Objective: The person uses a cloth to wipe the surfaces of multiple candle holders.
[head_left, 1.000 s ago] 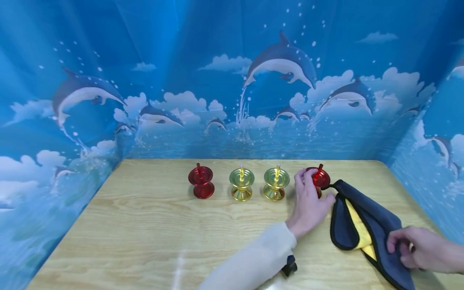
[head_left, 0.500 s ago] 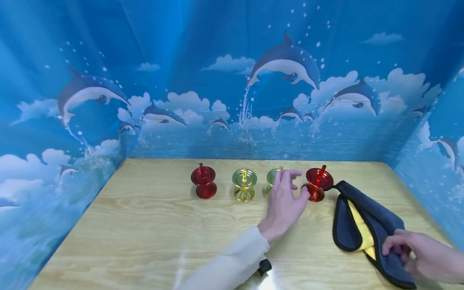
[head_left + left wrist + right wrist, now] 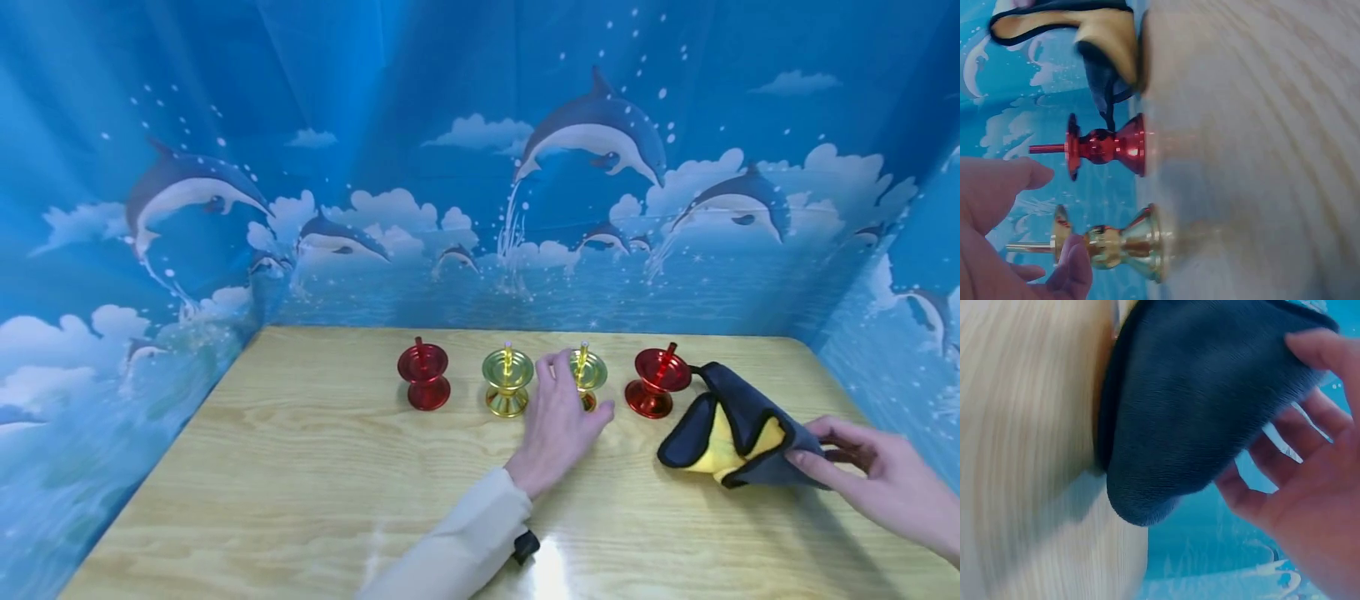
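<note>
My left hand [image 3: 553, 425] is around the right-hand gold candle holder [image 3: 588, 373]. Its fingers lie at the dish rim, and its thumb stands apart on the red holder's side. Each holder has a flared foot, a wide dish and a short upright rod. My right hand [image 3: 877, 475] pinches a dark grey cloth [image 3: 761, 421] with yellow lining and black edging, thumb on top and fingers beneath. The cloth's near end is raised off the table, as the right wrist view [image 3: 1185, 406] of the cloth shows.
To the right stands a red candle holder [image 3: 657, 383], with the cloth's far corner beside it. Another gold holder [image 3: 507, 379] and a red one [image 3: 424, 375] stand further left in the row. A dolphin-print curtain [image 3: 465, 167] rises behind the wooden table [image 3: 300, 467].
My left hand has moved left, away from the right red candle holder to the gold one beside it. My right hand has lifted the cloth's near end, folding it upward and away.
</note>
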The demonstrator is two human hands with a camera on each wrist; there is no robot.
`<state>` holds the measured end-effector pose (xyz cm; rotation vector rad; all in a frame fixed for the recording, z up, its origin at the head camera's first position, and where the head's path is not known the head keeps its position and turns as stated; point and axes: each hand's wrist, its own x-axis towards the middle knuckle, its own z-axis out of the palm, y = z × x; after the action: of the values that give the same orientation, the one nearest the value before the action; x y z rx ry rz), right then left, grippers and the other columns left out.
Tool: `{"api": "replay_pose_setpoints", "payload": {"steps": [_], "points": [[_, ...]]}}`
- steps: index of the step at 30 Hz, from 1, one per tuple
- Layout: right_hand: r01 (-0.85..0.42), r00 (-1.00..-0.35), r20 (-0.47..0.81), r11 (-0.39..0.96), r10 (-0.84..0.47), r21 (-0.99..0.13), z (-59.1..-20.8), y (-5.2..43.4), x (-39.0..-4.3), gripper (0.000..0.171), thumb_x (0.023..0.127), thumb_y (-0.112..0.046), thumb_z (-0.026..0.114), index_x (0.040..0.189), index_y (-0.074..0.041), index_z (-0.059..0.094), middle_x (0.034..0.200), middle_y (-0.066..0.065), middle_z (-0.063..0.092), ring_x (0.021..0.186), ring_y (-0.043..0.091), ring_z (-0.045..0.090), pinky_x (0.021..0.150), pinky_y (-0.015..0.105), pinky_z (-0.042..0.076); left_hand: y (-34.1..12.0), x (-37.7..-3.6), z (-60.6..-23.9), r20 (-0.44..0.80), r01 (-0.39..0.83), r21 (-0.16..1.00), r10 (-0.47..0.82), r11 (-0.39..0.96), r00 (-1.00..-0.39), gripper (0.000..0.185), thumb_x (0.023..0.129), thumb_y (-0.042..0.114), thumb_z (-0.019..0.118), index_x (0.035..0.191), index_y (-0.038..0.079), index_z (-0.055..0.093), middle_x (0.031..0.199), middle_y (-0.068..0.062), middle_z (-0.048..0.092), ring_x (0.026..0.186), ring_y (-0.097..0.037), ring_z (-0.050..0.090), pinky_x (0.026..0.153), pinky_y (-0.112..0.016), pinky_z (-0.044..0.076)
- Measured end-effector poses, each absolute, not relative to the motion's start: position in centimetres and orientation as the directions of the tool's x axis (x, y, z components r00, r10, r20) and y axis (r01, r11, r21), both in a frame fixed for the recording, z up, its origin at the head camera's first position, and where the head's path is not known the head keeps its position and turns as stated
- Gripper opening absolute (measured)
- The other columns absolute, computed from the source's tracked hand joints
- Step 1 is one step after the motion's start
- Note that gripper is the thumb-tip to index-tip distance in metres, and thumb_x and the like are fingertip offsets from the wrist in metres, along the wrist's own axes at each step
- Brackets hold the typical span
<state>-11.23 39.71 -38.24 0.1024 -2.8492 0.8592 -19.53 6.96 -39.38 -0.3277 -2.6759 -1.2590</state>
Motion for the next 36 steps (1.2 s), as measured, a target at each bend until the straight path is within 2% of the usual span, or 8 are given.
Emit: {"api": "replay_pose_setpoints", "payload": {"steps": [3,8,14,16,21,25,32,36], "points": [[-0.12,-0.97,0.242,0.787,0.038,-0.606,-37.8,39.0,-11.6,0.015,0.098,-0.006,0.066,0.112,-0.002,0.061,0.087,-0.033,0.059,0.072,-0.013,0.06,0.055,0.019,0.05,7.2,-19.9,-39.8,0.196,0.235,0.747,0.131,0.621,-0.972,0.089,0.083,0.033,0.08,0.155,0.005,0.034,0.153,-0.018,0.037,0.068,-0.01,0.053,0.057,-0.018,0.048],[-0.162,-0.925,0.365,0.757,0.107,-0.633,-37.3,38.4,-12.2,0.023,0.1,-0.003,0.061,0.121,-0.011,0.057,0.092,-0.045,0.052,0.076,-0.021,0.057,0.056,0.009,0.047,7.5,-20.6,-40.1,0.183,0.223,0.751,0.127,0.622,-0.975,0.094,0.085,0.036,0.08,0.156,0.002,0.03,0.157,-0.021,0.034,0.08,-0.02,0.064,0.069,-0.024,0.057],[-0.122,-0.896,0.4,0.758,0.194,-0.641,-36.5,38.1,-12.5,0.024,0.103,-0.013,0.059,0.125,-0.006,0.061,0.092,-0.043,0.049,0.075,-0.02,0.052,0.057,0.008,0.044,7.5,-21.2,-40.1,0.146,0.194,0.781,0.129,0.593,-0.981,0.098,0.087,0.037,0.08,0.159,0.001,0.025,0.152,-0.023,0.037,0.056,-0.013,0.054,0.047,-0.02,0.049],[-0.13,-0.883,0.419,0.745,0.214,-0.655,-36.3,38.2,-12.6,0.022,0.103,-0.013,0.058,0.125,-0.012,0.062,0.094,-0.041,0.05,0.075,-0.02,0.052,0.059,0.005,0.044,7.5,-21.5,-40.0,0.14,0.19,0.786,0.13,0.588,-0.982,0.098,0.086,0.038,0.08,0.159,0.001,0.025,0.149,-0.024,0.037,0.054,-0.011,0.051,0.045,-0.018,0.048],[-0.151,-0.858,0.441,0.693,0.262,-0.705,-35.8,38.3,-12.9,0.029,0.103,-0.013,0.057,0.121,-0.036,0.059,0.098,-0.039,0.05,0.078,-0.024,0.053,0.062,0.001,0.044,7.5,-22.2,-40.0,0.146,0.199,0.76,0.136,0.618,-0.98,0.091,0.085,0.032,0.083,0.154,-0.001,0.033,0.139,-0.023,0.043,0.061,-0.011,0.053,0.053,-0.015,0.05],[-0.213,-0.834,0.47,0.618,0.288,-0.757,-35.0,38.4,-13.1,0.038,0.102,-0.006,0.057,0.116,-0.041,0.059,0.097,-0.035,0.055,0.075,-0.022,0.057,0.061,0.001,0.046,7.3,-22.3,-40.2,0.148,0.206,0.728,0.143,0.654,-0.978,0.083,0.085,0.029,0.083,0.149,-0.001,0.039,0.131,-0.02,0.048,0.06,-0.011,0.052,0.051,-0.014,0.048],[-0.311,-0.767,0.536,0.526,0.353,-0.791,-33.6,38.7,-13.2,0.044,0.096,0.009,0.059,0.113,-0.03,0.069,0.091,-0.025,0.064,0.067,-0.015,0.064,0.059,0.004,0.049,5.8,-21.3,-40.2,0.143,0.25,0.669,0.209,0.7,-0.967,0.081,0.08,0.03,0.084,0.145,0.001,0.045,0.124,-0.015,0.054,0.084,-0.017,0.06,0.071,-0.02,0.055],[-0.344,-0.779,0.556,0.545,0.289,-0.765,-33.6,38.6,-13.2,0.044,0.096,0.012,0.057,0.115,-0.026,0.068,0.095,-0.024,0.063,0.076,-0.016,0.065,0.065,0.002,0.049,4.6,-20.5,-39.9,0.112,0.271,0.65,0.263,0.71,-0.958,0.082,0.081,0.037,0.085,0.145,0.004,0.045,0.122,-0.012,0.055,0.093,-0.019,0.061,0.082,-0.03,0.058]]}}
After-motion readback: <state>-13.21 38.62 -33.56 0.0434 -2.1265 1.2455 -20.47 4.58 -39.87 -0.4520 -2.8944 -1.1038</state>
